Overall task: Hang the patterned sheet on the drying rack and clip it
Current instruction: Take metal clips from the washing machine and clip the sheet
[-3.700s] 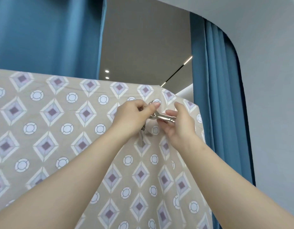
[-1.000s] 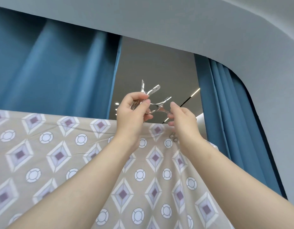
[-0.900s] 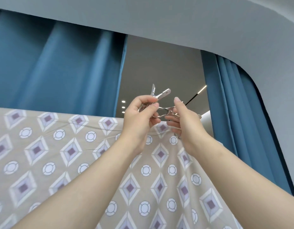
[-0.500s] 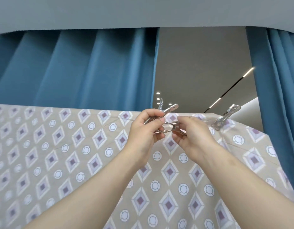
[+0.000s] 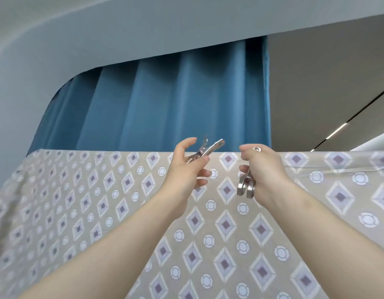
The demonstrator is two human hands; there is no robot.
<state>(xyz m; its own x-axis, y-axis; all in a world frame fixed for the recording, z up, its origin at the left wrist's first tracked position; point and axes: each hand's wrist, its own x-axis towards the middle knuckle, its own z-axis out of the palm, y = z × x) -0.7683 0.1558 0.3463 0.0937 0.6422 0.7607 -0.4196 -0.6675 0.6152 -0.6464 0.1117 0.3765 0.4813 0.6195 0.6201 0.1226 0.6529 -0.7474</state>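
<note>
The patterned sheet, beige with purple diamonds and white rings, hangs over a rack bar that it hides; its top fold runs level across the view. My left hand holds metal clips that stick up past the sheet's top edge. My right hand grips another metal clip, whose looped end points down in front of the sheet just below the fold. The two hands are apart, each with its own clip.
A blue curtain hangs behind the sheet. Grey wall and ceiling curve overhead, and a ceiling with strip lights shows at the right. The sheet's left end drops off near the wall.
The view has swung left along the sheet. My hands, joined on the clips half a second ago, have come apart; the right hand now holds one clip by itself, lower down.
</note>
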